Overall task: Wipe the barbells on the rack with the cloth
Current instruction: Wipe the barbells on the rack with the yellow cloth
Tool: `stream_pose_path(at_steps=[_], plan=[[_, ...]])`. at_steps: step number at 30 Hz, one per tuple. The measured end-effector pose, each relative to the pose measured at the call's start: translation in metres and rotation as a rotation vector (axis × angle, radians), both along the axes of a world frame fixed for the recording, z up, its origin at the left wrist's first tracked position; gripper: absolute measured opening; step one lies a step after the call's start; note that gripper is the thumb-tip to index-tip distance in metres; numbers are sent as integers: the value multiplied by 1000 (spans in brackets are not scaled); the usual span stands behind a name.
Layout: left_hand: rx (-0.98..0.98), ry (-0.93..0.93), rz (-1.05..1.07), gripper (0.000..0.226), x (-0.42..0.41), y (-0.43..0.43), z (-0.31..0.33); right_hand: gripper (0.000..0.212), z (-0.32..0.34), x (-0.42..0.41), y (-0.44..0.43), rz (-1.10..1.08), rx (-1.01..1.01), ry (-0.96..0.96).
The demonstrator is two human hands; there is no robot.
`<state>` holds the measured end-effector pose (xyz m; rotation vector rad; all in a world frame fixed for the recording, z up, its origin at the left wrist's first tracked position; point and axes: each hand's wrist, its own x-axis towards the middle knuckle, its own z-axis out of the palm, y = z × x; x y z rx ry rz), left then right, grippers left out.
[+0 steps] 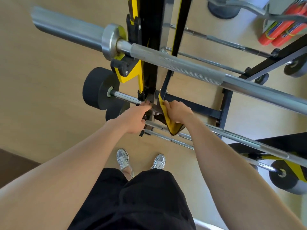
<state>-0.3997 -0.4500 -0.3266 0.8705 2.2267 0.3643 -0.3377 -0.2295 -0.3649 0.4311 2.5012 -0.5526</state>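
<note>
Leaning over the rack (150, 52), the person works low, at the bar (126, 97) that carries a black plate (98, 93) on its end. The right hand (178, 112) is closed around a yellow cloth (171, 124), pressing it in where that bar meets the upright, with a loose tail hanging down over the bars below. The left hand (135, 118) sits just beside it on the other side of the upright, fingers curled toward the bar; whether it truly grips the steel or only steadies against it, I cannot tell.

A thick knurled barbell (176, 63) lies higher up, between the face and the hands, and it looks untouched by the cloth at this moment.

The spot is cramped (brackets, bolts and hooks all crowd around the fingers), so I'd worry about a knuckle catching on a bracket edge if the wipe goes fast. The hanging tail could also snag on a hook and pull the cloth free. If the left hand leans hard, the bar might roll in its cradle and pinch a finger. Head height under the upper barbell deserves care too.
</note>
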Motion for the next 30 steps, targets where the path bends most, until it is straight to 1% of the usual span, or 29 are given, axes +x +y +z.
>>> stream_pose_path(at_steps=[1,2,3,4,5,6,8,9,11,12,14,17,18,20,21,22,23,24,25,27,28,30], plan=[[53,39,46,77,0,-7,0,42,2,-1,-6,-131,-2,-26],[93,92,91,73,0,-14,-1,38,2,0,-15,-228,35,-10],[124,143,130,71,-1,-20,-2,31,1,2,-25,-279,108,69],[138,186,157,68,-4,-25,-3,27,-1,7,-39,-308,186,185],[138,220,172,66,-6,-30,-4,27,-5,13,-54,-326,231,301],[120,233,179,65,-9,-34,-5,29,-10,17,-69,-322,237,397],[63,215,167,70,-13,-36,-6,28,-20,21,-93,-236,285,487],[28,207,143,74,-14,-35,-8,29,-25,20,-99,-148,327,488],[-55,221,81,82,-14,-32,-9,40,-23,11,-98,54,386,438],[-96,239,51,85,-14,-30,-8,41,-22,6,-92,133,387,418],[-168,261,0,87,-16,-26,-4,33,-14,-5,-77,201,341,379],[-233,273,-49,88,-16,-20,5,27,-3,-16,-64,162,274,285],[-240,264,-53,89,-17,-20,7,26,0,-19,-66,69,246,272],[-242,249,-66,92,-17,-19,9,40,3,-22,-73,-184,191,256],[-243,249,-73,93,-17,-20,9,45,2,-21,-81,-252,188,269],[-245,248,-82,93,-18,-20,10,46,-1,-17,-90,-255,217,308],[-247,245,-88,93,-19,-19,11,42,-5,-11,-99,-212,269,359],[-252,240,-94,93,-19,-18,12,35,-11,-2,-107,-141,325,383],[-263,237,-107,91,-19,-16,14,36,-16,6,-112,-75,365,408],[-290,234,-148,89,-19,-14,17,61,-18,15,-105,41,341,406],[-303,226,-167,88,-19,-14,19,69,-14,16,-98,67,296,395],[-320,203,-177,85,-23,-13,21,70,-6,16,-80,85,244,344]])
